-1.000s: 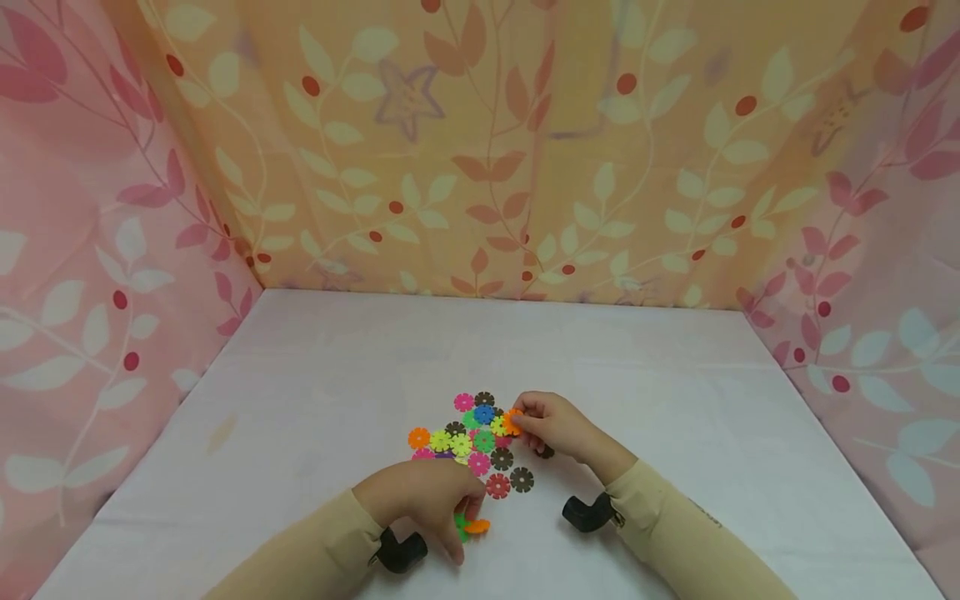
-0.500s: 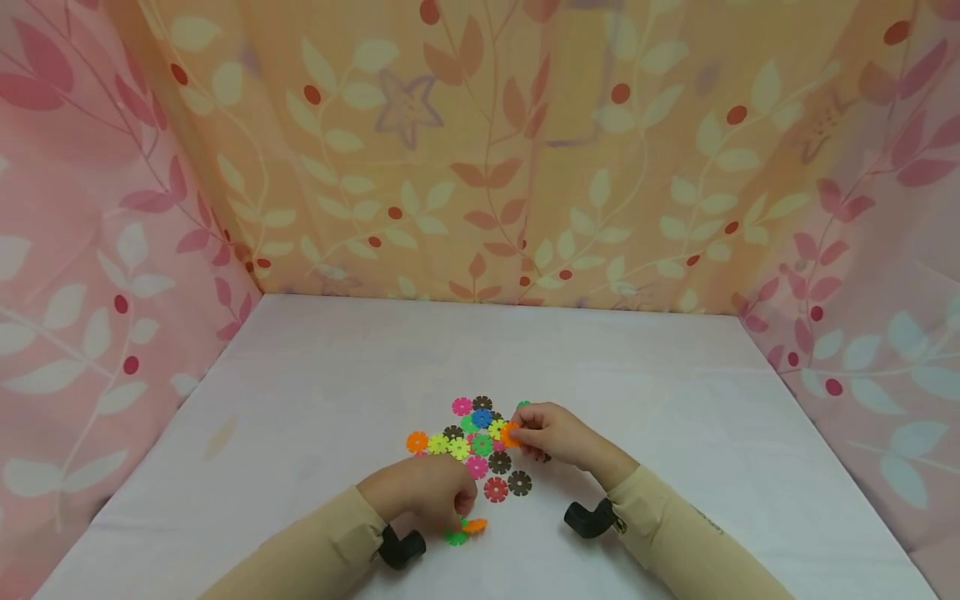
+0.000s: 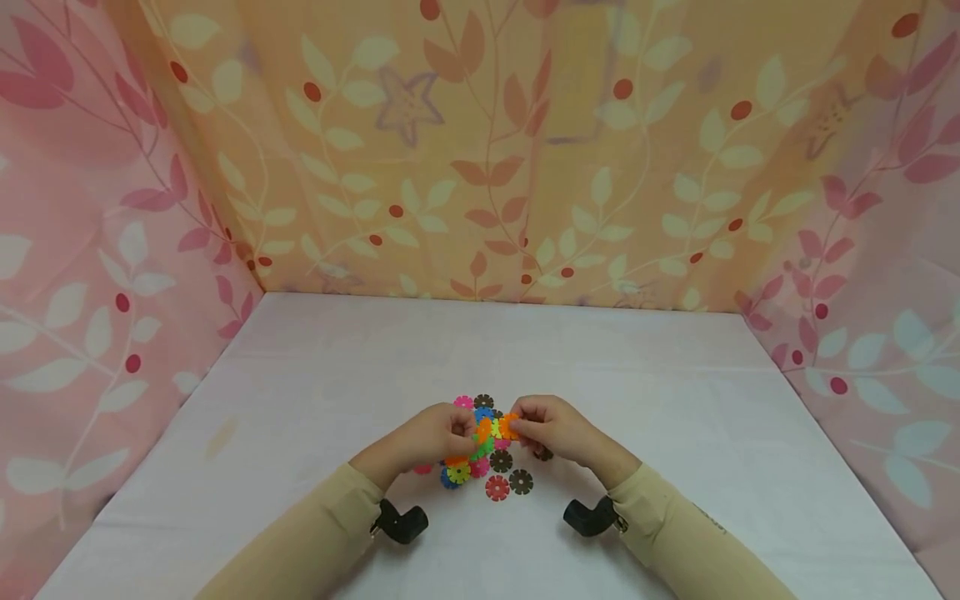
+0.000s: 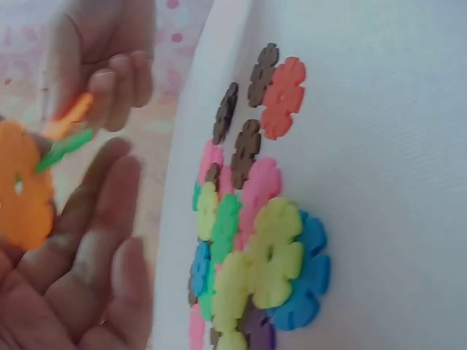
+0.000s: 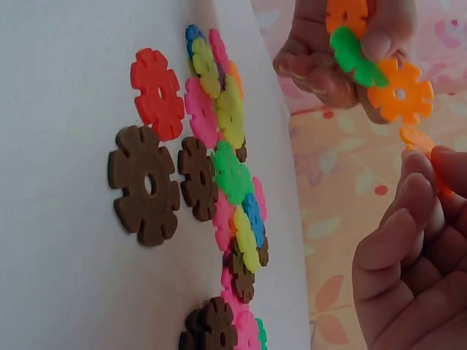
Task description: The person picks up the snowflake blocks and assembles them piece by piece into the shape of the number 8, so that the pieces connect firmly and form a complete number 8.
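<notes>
Flower-shaped, notched plastic discs are in both hands. My left hand [image 3: 431,437] grips a small joined chain: one orange disc [image 5: 346,14], a green disc [image 5: 356,58] and another orange disc [image 5: 400,92], all in the right wrist view. My right hand [image 3: 558,427] pinches a single orange disc [image 5: 419,140] between thumb and fingers. That disc is close to the chain's end; whether they touch, I cannot tell. Both hands are raised over the loose discs, facing each other. In the head view my left fingers partly hide the chain.
Below the hands lies a loose pile of discs, among them a red disc [image 3: 497,488], a brown disc [image 3: 521,482] and a yellow disc [image 4: 276,251] overlapping a blue disc [image 4: 314,273]. They rest on a white-covered table [image 3: 637,358]. Patterned cloth [image 3: 480,150] walls the back and sides.
My left hand has picked up the green-and-orange pieces from the table's front and carried them up towards my right hand. My right hand stays nearly in place, still pinching its orange disc.
</notes>
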Demonstrator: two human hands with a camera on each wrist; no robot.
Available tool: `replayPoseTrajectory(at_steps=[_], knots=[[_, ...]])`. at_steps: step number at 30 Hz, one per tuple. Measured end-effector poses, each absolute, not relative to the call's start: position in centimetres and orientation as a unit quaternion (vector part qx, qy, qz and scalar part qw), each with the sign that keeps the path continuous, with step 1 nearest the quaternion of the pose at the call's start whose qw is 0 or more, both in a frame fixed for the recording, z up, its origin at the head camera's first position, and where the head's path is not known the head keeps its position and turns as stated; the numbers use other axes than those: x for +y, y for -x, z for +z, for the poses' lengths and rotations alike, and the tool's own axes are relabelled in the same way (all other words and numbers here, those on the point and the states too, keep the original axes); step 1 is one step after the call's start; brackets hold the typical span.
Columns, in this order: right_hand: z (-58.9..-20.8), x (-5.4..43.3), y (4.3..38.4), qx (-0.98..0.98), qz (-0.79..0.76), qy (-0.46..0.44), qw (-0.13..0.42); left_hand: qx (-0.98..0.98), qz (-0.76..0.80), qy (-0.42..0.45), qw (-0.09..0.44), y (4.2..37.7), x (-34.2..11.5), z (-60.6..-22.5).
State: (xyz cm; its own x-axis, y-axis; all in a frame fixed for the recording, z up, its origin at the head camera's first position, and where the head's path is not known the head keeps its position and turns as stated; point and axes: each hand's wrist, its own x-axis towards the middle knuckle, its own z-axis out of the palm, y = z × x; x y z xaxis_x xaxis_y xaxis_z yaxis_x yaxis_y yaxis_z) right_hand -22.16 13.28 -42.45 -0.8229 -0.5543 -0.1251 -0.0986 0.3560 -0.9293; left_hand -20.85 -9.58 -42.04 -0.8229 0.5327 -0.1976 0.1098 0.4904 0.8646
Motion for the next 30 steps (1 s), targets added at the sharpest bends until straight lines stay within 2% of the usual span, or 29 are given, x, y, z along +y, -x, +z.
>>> replayPoseTrajectory(at_steps=[7, 12, 21, 30], knots=[[-39.8, 12.6, 20.6, 0.79, -0.538, 0.219, 0.197, 0.847, 0.463, -0.192, 0.176, 20.7, -9.0, -42.2], [-39.5, 12.5, 20.5, 0.791, -0.537, 0.221, 0.195, 0.854, 0.459, -0.181, 0.165, 20.5, -8.6, -42.2], [-42.2, 13.0, 22.0, 0.8, -0.519, 0.239, 0.184, 0.816, 0.508, -0.126, 0.244, 20.6, -8.3, -42.6], [-42.6, 13.2, 22.1, 0.807, -0.507, 0.252, 0.17, 0.81, 0.525, -0.047, 0.258, 20.4, -8.1, -42.6]])
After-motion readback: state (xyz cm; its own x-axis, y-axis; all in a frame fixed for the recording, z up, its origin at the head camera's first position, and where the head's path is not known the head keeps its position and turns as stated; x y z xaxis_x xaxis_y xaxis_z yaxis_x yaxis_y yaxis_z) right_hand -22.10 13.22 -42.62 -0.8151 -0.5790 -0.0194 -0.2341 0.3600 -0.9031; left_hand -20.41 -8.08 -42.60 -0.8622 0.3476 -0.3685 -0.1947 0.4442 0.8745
